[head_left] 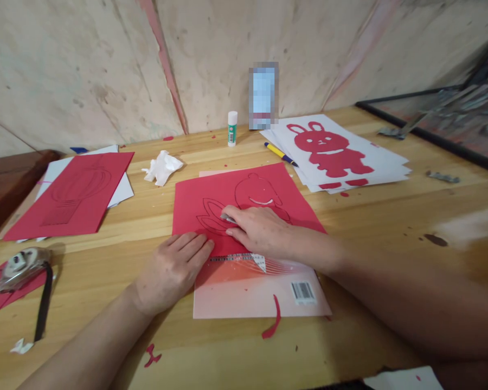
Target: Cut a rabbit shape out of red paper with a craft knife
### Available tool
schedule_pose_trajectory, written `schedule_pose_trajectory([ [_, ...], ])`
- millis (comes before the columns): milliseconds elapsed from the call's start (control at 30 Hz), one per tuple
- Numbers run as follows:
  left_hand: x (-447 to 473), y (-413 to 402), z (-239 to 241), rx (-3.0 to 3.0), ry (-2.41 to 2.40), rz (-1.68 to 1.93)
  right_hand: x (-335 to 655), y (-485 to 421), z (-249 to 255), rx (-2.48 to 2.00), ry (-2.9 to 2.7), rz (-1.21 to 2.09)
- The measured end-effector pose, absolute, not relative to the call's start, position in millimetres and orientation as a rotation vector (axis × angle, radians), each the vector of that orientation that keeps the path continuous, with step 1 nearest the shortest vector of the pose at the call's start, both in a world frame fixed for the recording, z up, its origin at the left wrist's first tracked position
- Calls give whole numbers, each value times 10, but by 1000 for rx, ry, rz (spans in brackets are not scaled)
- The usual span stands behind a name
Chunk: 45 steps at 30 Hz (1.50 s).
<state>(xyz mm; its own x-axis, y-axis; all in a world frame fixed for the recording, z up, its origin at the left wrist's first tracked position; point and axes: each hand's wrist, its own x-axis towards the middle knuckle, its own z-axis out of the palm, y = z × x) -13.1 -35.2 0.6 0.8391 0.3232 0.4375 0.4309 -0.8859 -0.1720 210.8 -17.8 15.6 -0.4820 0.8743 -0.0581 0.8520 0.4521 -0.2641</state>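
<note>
A sheet of red paper with a rabbit outline drawn in dark lines lies in front of me, with a narrow pale slit cut in the round head shape. My left hand rests with its fingers stretched flat on the sheet's lower left edge. Over the middle of the drawing, my right hand pinches a small grey blade-like tool, mostly hidden by the fingers. Its tip is beside the long ear-shaped lines. Under the red sheet lies a pink booklet with a barcode.
A finished red rabbit cutout lies on white sheets at back right, near a yellow-blue pen. A glue stick and a blurred phone-like object stand by the wall. Left are another red sheet, crumpled tissue and a tape measure.
</note>
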Motion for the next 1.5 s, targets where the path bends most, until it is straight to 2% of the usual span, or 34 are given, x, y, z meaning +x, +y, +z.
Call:
schedule_pose_trajectory([
  [300, -120, -357, -21, -2808, -609, -541, 2108, -193, 170, -1593, -2557, 467],
  [500, -150, -385, 122, -3042, -790, -325, 2102, -238, 321, -1644, -2524, 599],
  [767, -250, -382, 211, -3257, -990, -87, 1979, -288, 257, -1495, -2672, 417],
  [933, -299, -385, 215, -3327, -1048, 29, 1904, -303, 328, -1611, -2739, 405],
  [1233, -303, -387, 230, -3379, -1093, 79, 1738, -246, 438, -1705, -2886, 311],
  [1500, -315, -386, 210, -3401, -1080, -25, 1717, -213, 445, -1740, -2963, 343],
])
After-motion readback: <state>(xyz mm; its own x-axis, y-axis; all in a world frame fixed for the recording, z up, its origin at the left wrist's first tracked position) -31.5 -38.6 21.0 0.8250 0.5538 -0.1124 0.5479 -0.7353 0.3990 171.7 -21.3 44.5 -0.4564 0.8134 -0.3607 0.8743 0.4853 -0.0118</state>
